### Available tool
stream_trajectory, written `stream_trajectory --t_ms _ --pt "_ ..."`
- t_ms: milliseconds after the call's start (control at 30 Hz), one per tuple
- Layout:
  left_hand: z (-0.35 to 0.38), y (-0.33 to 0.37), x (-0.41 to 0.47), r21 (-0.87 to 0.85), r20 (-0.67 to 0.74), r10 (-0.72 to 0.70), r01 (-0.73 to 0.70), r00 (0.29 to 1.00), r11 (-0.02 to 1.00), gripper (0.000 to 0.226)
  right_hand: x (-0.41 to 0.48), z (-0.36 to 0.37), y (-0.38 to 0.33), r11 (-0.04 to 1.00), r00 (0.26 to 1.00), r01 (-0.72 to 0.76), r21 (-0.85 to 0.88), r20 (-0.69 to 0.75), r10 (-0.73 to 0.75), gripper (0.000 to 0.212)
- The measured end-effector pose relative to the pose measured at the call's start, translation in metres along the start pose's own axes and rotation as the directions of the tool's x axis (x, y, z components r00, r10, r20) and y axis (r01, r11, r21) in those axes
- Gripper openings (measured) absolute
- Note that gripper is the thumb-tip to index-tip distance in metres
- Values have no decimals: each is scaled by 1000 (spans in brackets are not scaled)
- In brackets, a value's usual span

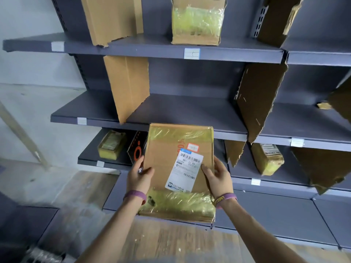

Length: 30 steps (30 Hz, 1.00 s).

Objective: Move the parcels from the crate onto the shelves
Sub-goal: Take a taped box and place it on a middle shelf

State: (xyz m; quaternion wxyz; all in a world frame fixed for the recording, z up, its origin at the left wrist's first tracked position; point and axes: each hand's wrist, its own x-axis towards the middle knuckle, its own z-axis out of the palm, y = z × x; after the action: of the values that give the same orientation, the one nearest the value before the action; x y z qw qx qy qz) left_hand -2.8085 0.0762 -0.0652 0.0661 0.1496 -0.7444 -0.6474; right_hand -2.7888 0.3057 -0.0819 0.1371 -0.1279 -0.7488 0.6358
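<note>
parcels (196,21) already sit above and below the middle shelf (190,112), so shelving looks partly done; crate unseen. held parcel (176,168) hovers just below that shelf's front edge, label up, long axis pointing toward it, left hand (139,176) and right hand (218,175) fingers clamped on its sides.

A person stands facing grey metal shelves (152,50), holding a flat cardboard parcel (163,160) up before them. The left grip (139,176) clasps its left edge, thumb on the front. The right grip (218,176) clasps the right edge, thumb at the edge of the white shipping label (187,171). Each wrist wears a purple wristband (135,194). Cardboard dividers (129,86) stand on the shelves. A taped box (197,21) sits on the top shelf. Lower down lie a small taped parcel (112,145), a black box (137,149) and, further right, a bigger taped parcel (267,158).
</note>
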Motion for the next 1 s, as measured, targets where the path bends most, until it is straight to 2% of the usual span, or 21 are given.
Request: stream_trajectory --t_ms 167,333,467,567,667,767,833,933,1000 --pt "-8 51 18 -64 67 211 -207 975 976 51 22 -1 -54 990 986 129 60 -111 -122 28" --pt "14 91 35 22 123 284 -288 951 957 55 54 -13 -81 989 985 136 52 -116 -130 30" --pt "34 115 64 -28 217 288 -289 933 957 60 90 -20 -93 983 984 168 70 -73 -163 26" --pt "46 134 93 10 273 275 -288 922 957 64 127 -22 -102 984 984 178 6 -7 -178 41" --pt "54 149 124 51 267 252 -274 930 960 64 163 -21 -112 989 989 150 2 11 -150 51" --pt "60 158 152 -3 247 198 -203 949 979 60 190 -17 -118 988 989 141 60 33 -143 53" --pt "65 158 165 -15 247 165 -167 955 986 57 203 -14 -122 981 991 112 159 61 -123 51" --pt "75 154 178 -29 258 148 -146 955 989 55 212 -11 -121 941 991 10 337 123 -54 41" --pt "81 152 188 -44 276 157 -151 948 988 57 216 -9 -118 924 995 -16 383 100 -24 32"
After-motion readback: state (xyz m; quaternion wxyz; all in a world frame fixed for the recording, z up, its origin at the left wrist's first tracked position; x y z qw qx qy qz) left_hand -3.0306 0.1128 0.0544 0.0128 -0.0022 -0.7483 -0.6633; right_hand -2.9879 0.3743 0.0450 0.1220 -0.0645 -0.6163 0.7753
